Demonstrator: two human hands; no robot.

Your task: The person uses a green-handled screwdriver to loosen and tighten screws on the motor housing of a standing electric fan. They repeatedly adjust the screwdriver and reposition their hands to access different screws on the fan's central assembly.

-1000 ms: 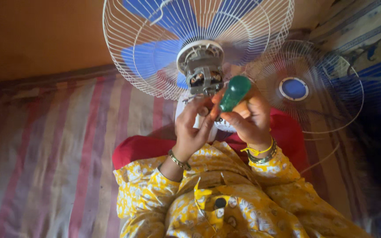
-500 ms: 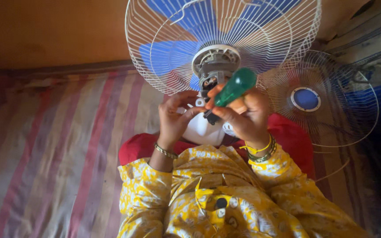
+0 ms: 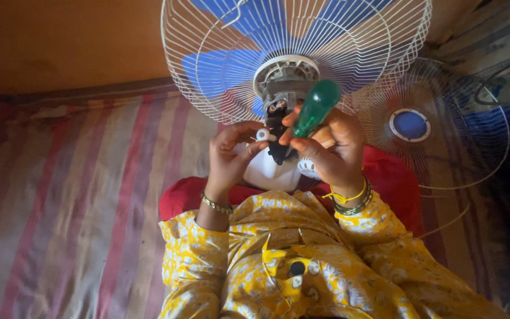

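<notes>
- Screwdriver (image 3: 317,106), with a translucent green handle, sits clamped in the right hand (image 3: 332,150), fingers wrapped low on the handle; its shaft points down toward the fan's exposed motor housing (image 3: 283,94) and is hidden behind the fingers.
- Left hand (image 3: 231,155) pinches a small white plastic piece (image 3: 262,134) between thumb and fingertips, just beside the black rear part of the motor.
- Handle looks hard, smooth and light; it probably turns best gripped around its thick middle, where the palm can bear down.
- White piece appears tiny and light, easy to drop; a fingertip pinch seems the only workable hold.
- Fan (image 3: 296,53), blue-bladed behind a white wire guard, stands over the person's lap; the guard wires look thin and springy, so the white base (image 3: 267,171) or the motor body seems the sturdier place to steady it.
- Second, detached wire guard (image 3: 438,127) lies to the right on the striped cloth (image 3: 78,189).
</notes>
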